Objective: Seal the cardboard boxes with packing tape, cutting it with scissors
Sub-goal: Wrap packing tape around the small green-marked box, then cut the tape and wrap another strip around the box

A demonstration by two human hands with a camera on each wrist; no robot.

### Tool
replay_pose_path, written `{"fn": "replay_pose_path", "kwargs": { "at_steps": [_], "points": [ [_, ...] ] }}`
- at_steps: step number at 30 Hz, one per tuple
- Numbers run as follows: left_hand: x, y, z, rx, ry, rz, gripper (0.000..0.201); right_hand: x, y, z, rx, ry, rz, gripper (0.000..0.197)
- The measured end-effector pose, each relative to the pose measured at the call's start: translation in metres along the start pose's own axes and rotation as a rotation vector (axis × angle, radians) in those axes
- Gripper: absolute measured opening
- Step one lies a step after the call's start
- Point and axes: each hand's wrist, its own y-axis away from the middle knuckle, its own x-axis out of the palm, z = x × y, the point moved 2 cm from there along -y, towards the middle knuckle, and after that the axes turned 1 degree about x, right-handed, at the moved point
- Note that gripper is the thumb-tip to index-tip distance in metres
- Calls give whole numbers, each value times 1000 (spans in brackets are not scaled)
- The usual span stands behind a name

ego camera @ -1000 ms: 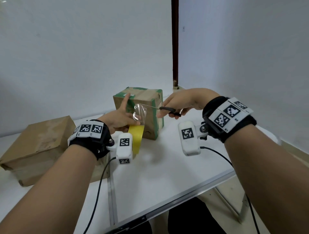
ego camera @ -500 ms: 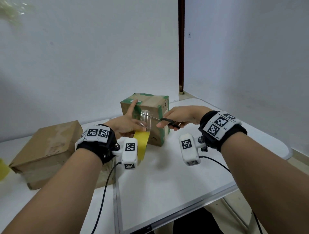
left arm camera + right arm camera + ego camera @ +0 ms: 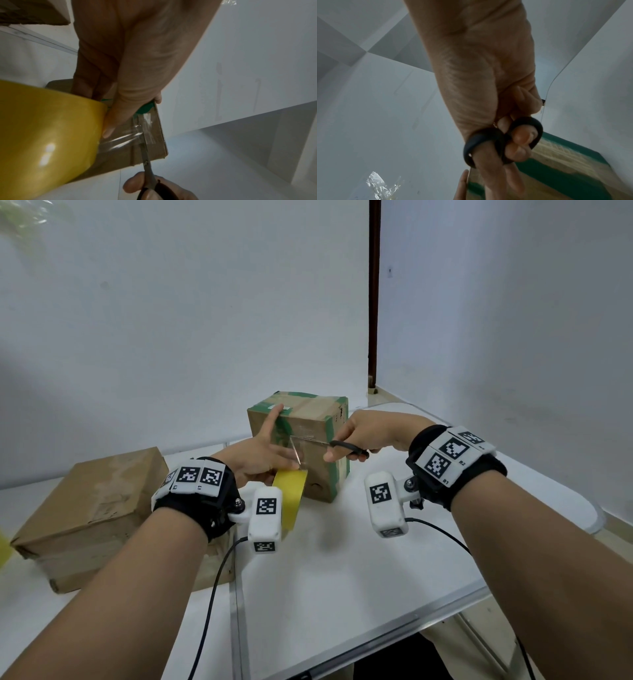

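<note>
A small cardboard box (image 3: pixel 310 419) with green tape on its edges stands at the middle of the white table (image 3: pixel 342 577). My left hand (image 3: pixel 260 455) grips a yellow tape roll (image 3: pixel 291 501) just in front of the box, index finger stretched up to the box's top edge. A clear tape strip (image 3: pixel 126 138) runs from the roll (image 3: pixel 48 135) to the box's front (image 3: pixel 154 142). My right hand (image 3: pixel 364 431) holds black-handled scissors (image 3: pixel 347 448), fingers through the loops (image 3: pixel 501 139). The blades (image 3: pixel 145 152) lie across the strip, close to the box.
A larger plain cardboard box (image 3: pixel 92 508) sits at the left of the table, touching my left forearm's side. A crumpled bit of clear tape (image 3: pixel 382 182) shows in the right wrist view. The table's front edge (image 3: pixel 394 631) runs diagonally below my arms; walls stand close behind.
The head view has tilted up, so hands and box sit lower in frame. Both hands stay at the small box, and the scissors blades remain at the tape strip.
</note>
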Motion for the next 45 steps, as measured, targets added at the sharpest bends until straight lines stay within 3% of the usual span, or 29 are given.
{"fn": "replay_pose_path", "kwargs": {
  "at_steps": [5, 8, 11, 14, 17, 20, 22, 25, 27, 28, 30, 32, 34, 36, 39, 42, 45],
  "points": [
    [1, 0, -3, -9, -61, 4, 122, 9, -8, -7, 40, 11, 21, 43],
    [-2, 5, -6, -19, -130, -20, 122, 13, -10, -10, 101, 53, 81, 32],
    [-6, 11, -7, -8, -397, -29, 122, 19, -10, -11, 172, 217, 171, 30],
    [-5, 20, -5, 83, -747, -124, 118, 30, -12, -17, 253, 468, 252, 39],
    [7, 20, 7, 87, -913, -129, 117, 38, -14, -30, 334, 690, 296, 47],
    [20, 14, 24, -23, -847, -12, 109, 39, -15, -46, 436, 801, 300, 51],
    [21, 11, 20, -21, -751, -60, 85, 38, -12, -52, 444, 853, 251, 56],
    [9, 14, -8, 162, -662, -377, 29, 36, -7, -56, 382, 782, 187, 54],
    [-6, 13, -28, 325, -624, -626, 23, 30, -8, -53, 285, 602, 48, 47],
    [-13, 10, -35, 381, -637, -687, 26, 26, -9, -50, 232, 496, -46, 44],
    [-23, -4, -41, 410, -761, -638, 41, 14, -11, -45, 133, 262, -338, 36],
    [-28, -19, -35, 325, -941, -441, 63, -1, -10, -33, 10, 106, -714, 32],
    [-32, -30, -25, 342, -963, -339, 68, -10, -14, -18, -155, 74, -903, 26],
    [-33, -37, -17, 418, -972, -391, 60, -11, -25, -3, -296, 94, -804, 26],
    [-30, -41, -11, 431, -1066, -446, 59, -3, -50, 8, -332, 221, -563, 46],
    [-33, -43, -7, 395, -1072, -445, 66, 6, -71, 5, -384, 433, -567, 44],
    [-31, -44, -6, 407, -1070, -473, 66, 8, -79, -4, -468, 452, -603, 40]
  ]
}}
